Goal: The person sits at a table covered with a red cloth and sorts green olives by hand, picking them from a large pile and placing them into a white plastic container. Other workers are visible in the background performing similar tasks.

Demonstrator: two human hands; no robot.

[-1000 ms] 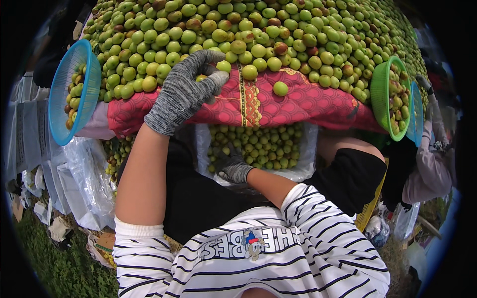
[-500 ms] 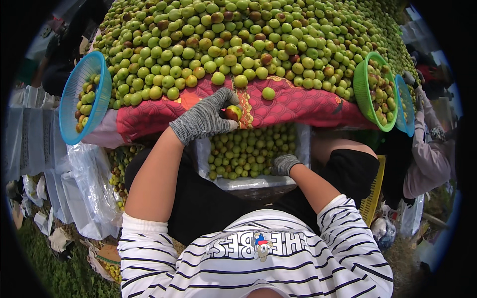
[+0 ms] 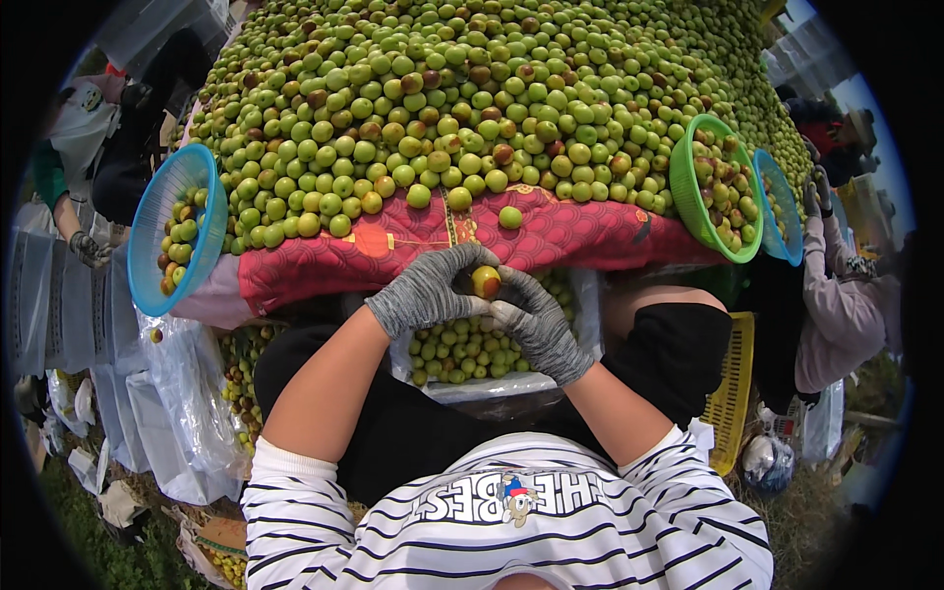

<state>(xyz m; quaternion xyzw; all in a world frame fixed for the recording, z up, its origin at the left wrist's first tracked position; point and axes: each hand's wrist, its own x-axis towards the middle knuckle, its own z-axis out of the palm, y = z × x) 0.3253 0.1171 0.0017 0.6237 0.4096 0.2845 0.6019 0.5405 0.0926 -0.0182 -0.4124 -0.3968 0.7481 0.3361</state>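
In grey knit gloves, my left hand (image 3: 429,292) and my right hand (image 3: 543,326) meet over a lined crate (image 3: 472,393). Between their fingertips is one jujube (image 3: 486,282), yellow-green with a brown patch. The left thumb and fingers curl round it from one side, and the right fingers touch it from the other. Green jujubes (image 3: 470,356) fill the crate below, partly covered by my hands. Just beyond, a red patterned cloth (image 3: 580,236) edges a large heap of green and brownish jujubes (image 3: 423,118).
A blue basket (image 3: 214,236) stands left; a green basket (image 3: 685,187) and another blue basket (image 3: 787,241) stand right, all holding jujubes. A yellow crate (image 3: 730,403) is beside my right knee. Co-workers' gloved hands (image 3: 90,249) show at both sides. Clear plastic (image 3: 187,393) lies left.
My right hand has risen from the crate to the jujube at my left hand. The left hand and jujube have come inward over the crate. The view has shifted slightly.
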